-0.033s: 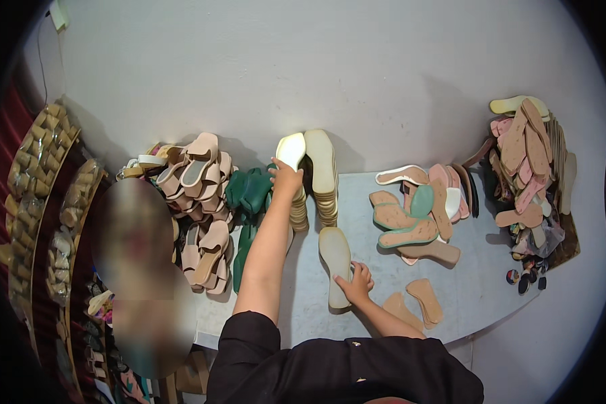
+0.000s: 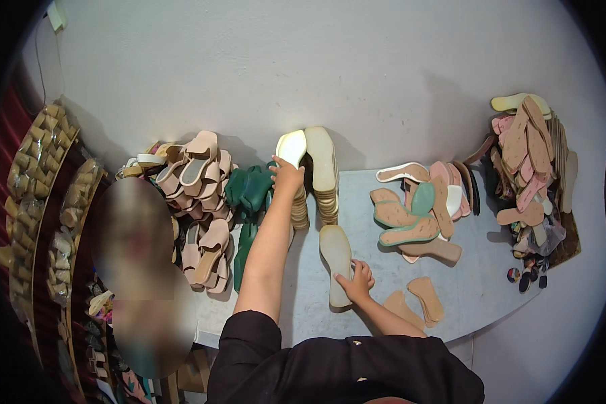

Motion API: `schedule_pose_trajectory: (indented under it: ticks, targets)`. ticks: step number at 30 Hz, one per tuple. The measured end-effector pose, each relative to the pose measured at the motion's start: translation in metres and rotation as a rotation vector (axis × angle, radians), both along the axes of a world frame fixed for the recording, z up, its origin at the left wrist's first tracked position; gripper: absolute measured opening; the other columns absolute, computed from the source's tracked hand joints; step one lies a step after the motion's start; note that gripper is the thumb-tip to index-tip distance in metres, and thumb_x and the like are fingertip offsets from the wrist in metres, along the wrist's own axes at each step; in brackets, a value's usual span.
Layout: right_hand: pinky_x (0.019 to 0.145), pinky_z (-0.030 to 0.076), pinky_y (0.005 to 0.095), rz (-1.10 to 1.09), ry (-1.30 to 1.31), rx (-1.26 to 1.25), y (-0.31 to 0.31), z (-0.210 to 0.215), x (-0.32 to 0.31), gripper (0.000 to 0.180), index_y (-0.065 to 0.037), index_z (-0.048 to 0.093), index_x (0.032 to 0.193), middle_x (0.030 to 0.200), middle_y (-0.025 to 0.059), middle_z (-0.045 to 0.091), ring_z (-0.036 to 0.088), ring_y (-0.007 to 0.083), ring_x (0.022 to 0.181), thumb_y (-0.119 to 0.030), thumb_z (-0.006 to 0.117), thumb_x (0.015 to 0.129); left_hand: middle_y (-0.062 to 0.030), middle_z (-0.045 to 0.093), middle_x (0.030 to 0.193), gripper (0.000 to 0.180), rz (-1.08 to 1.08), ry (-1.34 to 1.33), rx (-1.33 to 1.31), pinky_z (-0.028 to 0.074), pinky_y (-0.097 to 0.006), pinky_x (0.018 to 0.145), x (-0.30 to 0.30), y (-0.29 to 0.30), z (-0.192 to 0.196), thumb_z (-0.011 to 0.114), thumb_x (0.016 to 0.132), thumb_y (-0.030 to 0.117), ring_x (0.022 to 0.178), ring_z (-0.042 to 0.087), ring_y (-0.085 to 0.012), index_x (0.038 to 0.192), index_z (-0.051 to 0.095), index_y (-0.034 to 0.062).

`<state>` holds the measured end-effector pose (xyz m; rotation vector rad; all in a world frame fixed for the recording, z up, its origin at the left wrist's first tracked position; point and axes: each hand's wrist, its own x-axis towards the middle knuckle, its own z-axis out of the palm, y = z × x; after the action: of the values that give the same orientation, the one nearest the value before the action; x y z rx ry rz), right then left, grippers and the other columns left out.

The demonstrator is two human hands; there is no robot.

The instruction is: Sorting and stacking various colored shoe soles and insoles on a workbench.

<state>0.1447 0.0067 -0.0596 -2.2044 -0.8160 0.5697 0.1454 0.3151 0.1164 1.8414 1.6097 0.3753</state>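
At frame centre, the left hand [image 2: 287,176] pinches a white sole [image 2: 291,147] atop the sole stack [image 2: 299,205]. Below it, the right hand [image 2: 357,281] presses flat, holding nothing, on a beige sole [image 2: 335,253] lying on the table [image 2: 478,283]. Both soles look light, thin and slightly flexible, best gripped by their edges.

Two tall stacks of flat beige shoe soles [image 2: 328,182] stand side by side against the wall. One long beige insole [image 2: 336,259] lies alone on the pale grey table [image 2: 478,283], and two short tan heel pieces [image 2: 416,303] lie near its front edge. The heaped pink sandals [image 2: 202,202] and dark green sandals [image 2: 249,195] are too tangled to count.
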Motion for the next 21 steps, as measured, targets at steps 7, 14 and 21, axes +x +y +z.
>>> schedule_pose_trajectory:
  ticks: [7, 14, 21]
  targets:
    - [0.095, 0.016, 0.0493, 0.02, 0.001, 0.063, 0.005, -0.005, 0.004, 0.075, -0.008, 0.041, 0.124, 0.126, 0.0157, 0.036, 0.028, 0.0303, 0.122, -0.048, 0.068, 0.066, -0.0216, -0.003, 0.147, 0.093, 0.192, 0.057, -0.041, 0.023, -0.05, 0.106, 0.014, 0.008, -0.002, 0.061, 0.083, 0.034, 0.132, 0.018, -0.0437, 0.141, -0.008, 0.0081]
    - [0.095, 0.016, 0.0484, 0.017, 0.009, 0.084, 0.004, -0.005, 0.002, 0.075, -0.008, 0.041, 0.124, 0.126, 0.0144, 0.036, 0.029, 0.0297, 0.121, -0.048, 0.068, 0.066, -0.0249, -0.004, 0.146, 0.094, 0.136, 0.128, -0.028, 0.02, -0.052, 0.106, 0.006, 0.006, 0.006, 0.06, 0.083, 0.036, 0.132, 0.016, -0.0429, 0.139, -0.007, 0.0006]
    - [0.095, 0.017, 0.0475, 0.019, 0.008, 0.089, 0.001, -0.009, 0.002, 0.075, -0.008, 0.041, 0.124, 0.124, 0.0139, 0.037, 0.03, 0.0291, 0.119, -0.048, 0.068, 0.066, -0.0237, -0.002, 0.146, 0.098, 0.076, 0.191, -0.018, 0.016, -0.056, 0.106, 0.008, -0.002, 0.016, 0.061, 0.081, 0.042, 0.133, 0.014, -0.0421, 0.14, -0.006, -0.0002]
